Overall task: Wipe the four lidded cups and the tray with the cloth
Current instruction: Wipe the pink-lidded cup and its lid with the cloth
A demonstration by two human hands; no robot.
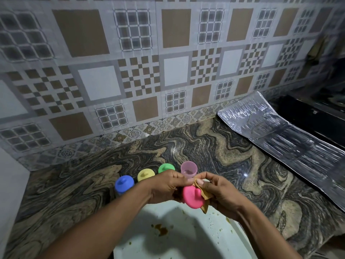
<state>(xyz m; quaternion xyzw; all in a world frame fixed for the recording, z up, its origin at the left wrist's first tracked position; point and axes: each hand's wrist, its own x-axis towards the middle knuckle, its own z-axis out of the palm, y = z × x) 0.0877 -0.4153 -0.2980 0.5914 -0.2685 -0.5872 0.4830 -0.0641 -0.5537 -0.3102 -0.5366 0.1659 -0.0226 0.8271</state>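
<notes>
Head view: left hand (pixel 166 186) pinches pink lid (pixel 193 197), steadying it above stained tray (pixel 186 240); right hand (pixel 220 193) closed on cloth (pixel 204 195), rubbing lid. Open pink cup (pixel 189 168), 3 lidded cups on counter (pixel 233 165) beyond, likely awaiting wipe.

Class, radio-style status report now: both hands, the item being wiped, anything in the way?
Left hand and right hand holding pink lid and cloth. Pink cup open on counter. Tray stained. Nothing obstructing.
</notes>
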